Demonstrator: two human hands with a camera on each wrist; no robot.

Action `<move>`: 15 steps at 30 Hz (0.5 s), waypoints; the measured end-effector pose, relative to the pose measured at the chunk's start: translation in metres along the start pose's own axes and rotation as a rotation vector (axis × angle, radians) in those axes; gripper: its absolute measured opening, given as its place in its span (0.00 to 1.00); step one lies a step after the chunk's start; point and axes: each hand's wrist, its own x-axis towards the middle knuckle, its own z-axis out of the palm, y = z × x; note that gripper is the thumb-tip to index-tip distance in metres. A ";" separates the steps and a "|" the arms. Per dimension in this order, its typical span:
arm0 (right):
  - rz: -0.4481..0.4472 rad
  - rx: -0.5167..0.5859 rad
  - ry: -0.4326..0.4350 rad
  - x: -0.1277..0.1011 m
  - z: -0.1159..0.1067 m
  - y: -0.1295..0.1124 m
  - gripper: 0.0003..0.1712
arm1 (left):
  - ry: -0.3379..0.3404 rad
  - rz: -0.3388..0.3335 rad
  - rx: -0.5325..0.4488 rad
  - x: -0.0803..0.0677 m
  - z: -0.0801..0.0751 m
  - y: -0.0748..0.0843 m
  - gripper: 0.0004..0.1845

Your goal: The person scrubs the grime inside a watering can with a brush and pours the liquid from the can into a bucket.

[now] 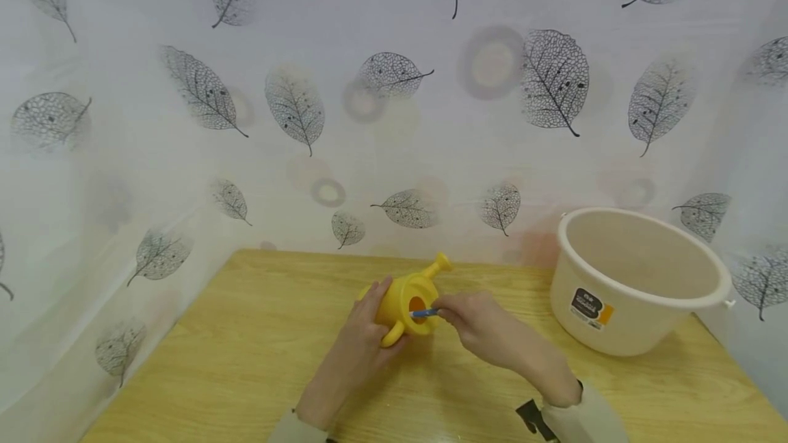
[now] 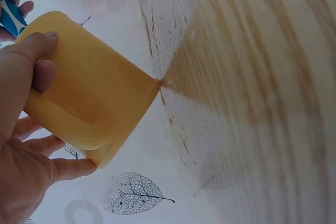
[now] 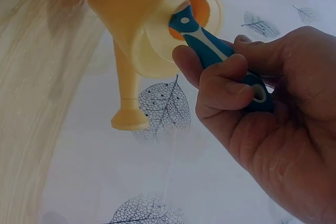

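Observation:
A yellow watering can [image 1: 394,303] is tilted over the table, its round opening facing right and its spout pointing away. My left hand [image 1: 363,333] grips its body, thumb on one side and fingers on the other; the left wrist view shows the can's base edge [image 2: 131,124] close to the tabletop. Between the thumb and curled fingers of my right hand [image 3: 262,93] is a blue-and-white handle, apparently a toothbrush [image 3: 210,48]. Its front end reaches into the can's opening [image 3: 199,11], so the head is hidden.
On the right of the wooden table [image 1: 246,361] stands a large cream bucket [image 1: 615,320] with a label. A leaf-printed sheet [image 1: 394,156] hangs behind the table and along its sides.

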 end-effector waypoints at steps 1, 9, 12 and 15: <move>-0.006 -0.007 0.002 0.000 0.002 0.000 0.09 | 0.003 0.003 -0.004 0.000 0.000 0.000 0.22; -0.020 -0.013 -0.003 0.004 0.011 0.002 0.10 | 0.007 0.012 -0.023 0.000 0.001 -0.001 0.21; -0.009 -0.016 -0.016 0.005 0.012 0.002 0.11 | 0.007 0.017 -0.009 -0.001 0.002 -0.001 0.20; -0.003 -0.023 -0.022 0.006 0.014 0.001 0.11 | 0.008 0.021 0.003 -0.001 0.002 -0.001 0.20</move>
